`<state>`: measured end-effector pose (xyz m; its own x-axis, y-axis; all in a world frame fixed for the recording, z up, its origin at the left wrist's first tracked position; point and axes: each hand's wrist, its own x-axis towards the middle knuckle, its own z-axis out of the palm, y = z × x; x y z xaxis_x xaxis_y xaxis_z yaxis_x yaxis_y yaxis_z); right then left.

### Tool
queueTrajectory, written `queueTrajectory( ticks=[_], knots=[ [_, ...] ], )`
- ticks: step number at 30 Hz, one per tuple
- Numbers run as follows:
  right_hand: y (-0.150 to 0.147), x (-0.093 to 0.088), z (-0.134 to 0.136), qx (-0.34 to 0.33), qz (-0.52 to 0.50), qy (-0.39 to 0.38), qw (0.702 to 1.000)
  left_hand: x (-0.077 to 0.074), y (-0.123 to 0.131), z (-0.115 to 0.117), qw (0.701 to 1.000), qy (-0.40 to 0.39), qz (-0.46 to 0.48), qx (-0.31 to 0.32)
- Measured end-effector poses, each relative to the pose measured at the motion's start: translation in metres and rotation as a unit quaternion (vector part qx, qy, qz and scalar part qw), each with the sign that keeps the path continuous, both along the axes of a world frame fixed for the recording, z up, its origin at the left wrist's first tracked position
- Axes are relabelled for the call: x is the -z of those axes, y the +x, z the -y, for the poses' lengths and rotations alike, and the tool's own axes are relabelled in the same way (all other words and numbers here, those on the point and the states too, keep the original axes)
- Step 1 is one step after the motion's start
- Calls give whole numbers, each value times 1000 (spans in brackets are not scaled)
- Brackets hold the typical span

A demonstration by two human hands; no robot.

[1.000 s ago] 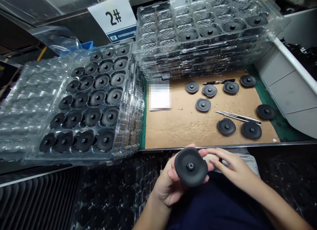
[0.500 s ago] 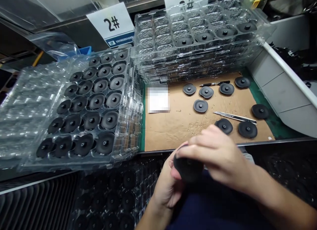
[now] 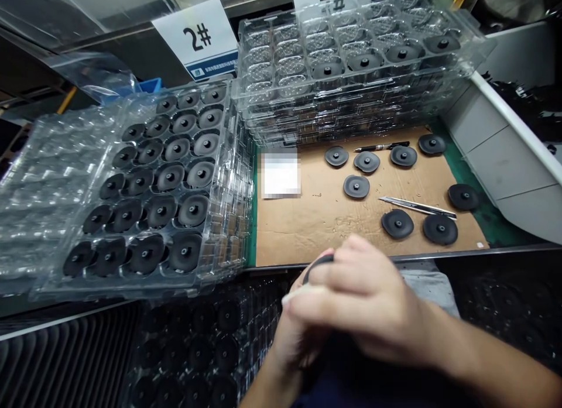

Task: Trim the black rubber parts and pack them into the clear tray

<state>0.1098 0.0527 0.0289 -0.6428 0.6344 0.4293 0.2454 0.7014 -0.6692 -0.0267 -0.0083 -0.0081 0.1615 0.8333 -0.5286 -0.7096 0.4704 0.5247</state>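
My left hand (image 3: 292, 338) is low at the centre, holding a black round disc with a central hub (image 3: 318, 263). My right hand (image 3: 355, 302) has come down over that disc, its fingers lying across it and hiding nearly all of it. Only a thin dark arc of the disc's edge shows above my fingers. Several matching black discs, one of them (image 3: 397, 223) nearest my right hand, lie on a brown cardboard sheet (image 3: 316, 232) just beyond my hands. None of them touches my hands.
To the left, a clear plastic tray (image 3: 223, 220) holds rows of black discs. Stacked clear trays (image 3: 351, 103) stand behind the cardboard. A utility knife (image 3: 417, 207), a pen (image 3: 381, 146) and a blurred white paper (image 3: 281, 174) lie on the cardboard. A "2#" sign (image 3: 195, 36) stands behind.
My right hand has moved left from beside the disc to over it, now covering almost all of it. The disc's face, visible a second ago, is hidden.
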Motion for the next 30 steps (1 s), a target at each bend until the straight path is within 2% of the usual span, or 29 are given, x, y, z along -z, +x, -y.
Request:
queueTrajectory(
  ticks=[1,3,6,9,11,13,15,17,20,23,25,28,30],
  knots=[
    [3,6,-5,17,-15,-26,999,2,-1,1,1000,7,6,-9],
    [11,26,-14,109,-19,-114,987,7,-4,3,999,26,25,-25],
    [24,71,-15,227,1,-274,934,11,-9,3,996,47,55,-44],
    [30,114,-1,250,22,-347,904,14,-11,1,995,49,63,-58],
    [31,125,6,250,29,-356,900,16,-9,-1,996,44,55,-62],
    [28,114,6,266,24,-359,894,16,-7,-3,996,41,42,-64],
    [21,85,3,295,2,-336,894,15,-4,-4,997,42,26,-65],
    [10,49,4,293,-31,-269,917,14,-2,-4,997,48,8,-65],
    [-8,11,14,175,-66,-138,972,12,-3,-4,997,63,-18,-51],
    [-19,3,19,74,-30,-143,987,12,-5,-4,995,66,-35,-64],
    [-21,5,15,69,-10,-143,987,10,-3,-4,995,58,-45,-67],
    [-16,6,12,94,-42,-63,993,6,-1,-5,996,55,-49,-51],
    [-5,6,18,49,-53,-55,996,3,-2,-4,996,77,-26,-42]
  ],
)
